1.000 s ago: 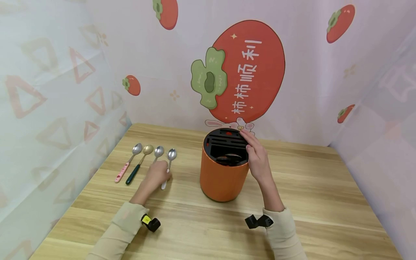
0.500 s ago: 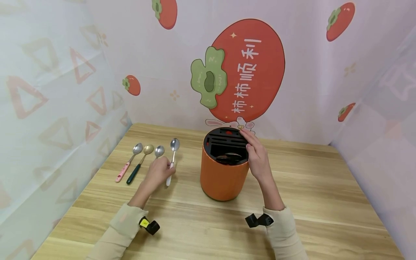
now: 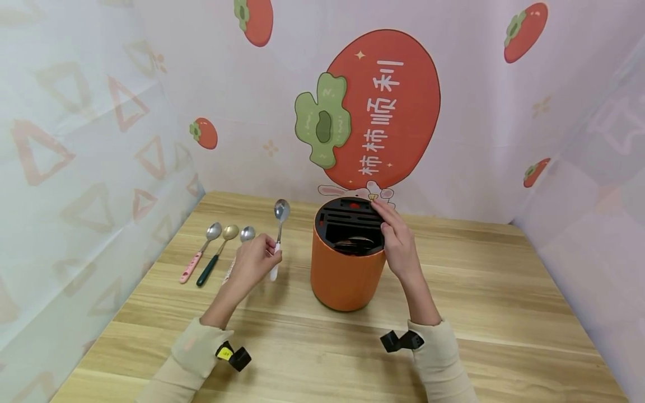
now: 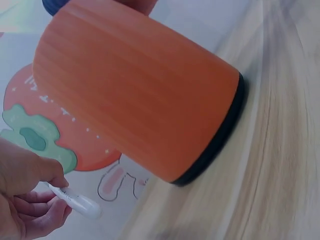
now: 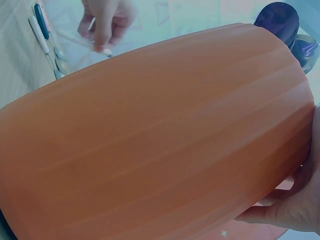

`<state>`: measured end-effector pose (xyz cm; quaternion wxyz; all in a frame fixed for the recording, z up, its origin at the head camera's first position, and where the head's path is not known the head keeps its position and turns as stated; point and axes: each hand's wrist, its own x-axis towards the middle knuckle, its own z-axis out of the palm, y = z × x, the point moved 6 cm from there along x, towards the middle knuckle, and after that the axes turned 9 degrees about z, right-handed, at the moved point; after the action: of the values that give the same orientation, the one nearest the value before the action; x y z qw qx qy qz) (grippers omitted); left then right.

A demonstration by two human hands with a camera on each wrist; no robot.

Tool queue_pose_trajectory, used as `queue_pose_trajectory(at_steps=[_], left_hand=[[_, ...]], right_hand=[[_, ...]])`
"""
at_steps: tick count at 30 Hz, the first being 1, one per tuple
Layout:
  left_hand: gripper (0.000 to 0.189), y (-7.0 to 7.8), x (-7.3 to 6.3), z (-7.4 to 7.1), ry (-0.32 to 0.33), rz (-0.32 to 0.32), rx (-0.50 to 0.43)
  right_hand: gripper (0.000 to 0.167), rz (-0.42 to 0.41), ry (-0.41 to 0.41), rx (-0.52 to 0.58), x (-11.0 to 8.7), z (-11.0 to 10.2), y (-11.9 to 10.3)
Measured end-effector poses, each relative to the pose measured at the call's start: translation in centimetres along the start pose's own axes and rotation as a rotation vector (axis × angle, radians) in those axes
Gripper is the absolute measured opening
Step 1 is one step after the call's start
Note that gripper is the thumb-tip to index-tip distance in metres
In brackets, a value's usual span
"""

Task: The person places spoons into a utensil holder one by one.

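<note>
My left hand (image 3: 253, 259) pinches a spoon (image 3: 281, 210) by its white handle, with the metal bowl pointing up and away, left of the orange utensil holder (image 3: 346, 282). In the left wrist view, the end of that white handle (image 4: 84, 204) sticks out past thumb and fingers. My right hand (image 3: 400, 246) rests against the holder's right side, its fingers laid straight along the black slotted top (image 3: 351, 215). Dark rounded utensil heads (image 5: 277, 22) jut from the holder's top in the right wrist view.
Left of the left hand lie a pink-handled spoon (image 3: 190, 266), a dark green-handled spoon (image 3: 208, 270) with a golden bowl, and a third spoon (image 3: 247, 233) partly behind the hand. Printed cloth walls (image 3: 242, 157) enclose the wooden table (image 3: 484, 291).
My left hand has lifted the white-handled spoon off the table and carried it right, toward the holder. The third spoon's handle now shows. My right hand has stayed in place.
</note>
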<state>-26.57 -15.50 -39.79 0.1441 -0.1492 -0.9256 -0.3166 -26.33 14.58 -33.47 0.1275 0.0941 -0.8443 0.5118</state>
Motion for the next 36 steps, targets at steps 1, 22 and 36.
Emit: queue_pose_trajectory(at_steps=[1,22,36], left_hand=[[0.014,0.3,0.0,-0.1,0.005,-0.004,-0.014],[0.016,7.2,-0.1,-2.3,0.112,0.138,-0.244],[0.018,11.4,1.1,-4.7,0.226,0.276,-0.336]], right_hand=[[0.05,-0.002,0.0,0.001,0.0,0.0,0.0],[0.049,0.003,-0.004,0.013,0.1,0.1,0.1],[0.05,0.008,-0.001,0.013,0.0,0.1,0.0]])
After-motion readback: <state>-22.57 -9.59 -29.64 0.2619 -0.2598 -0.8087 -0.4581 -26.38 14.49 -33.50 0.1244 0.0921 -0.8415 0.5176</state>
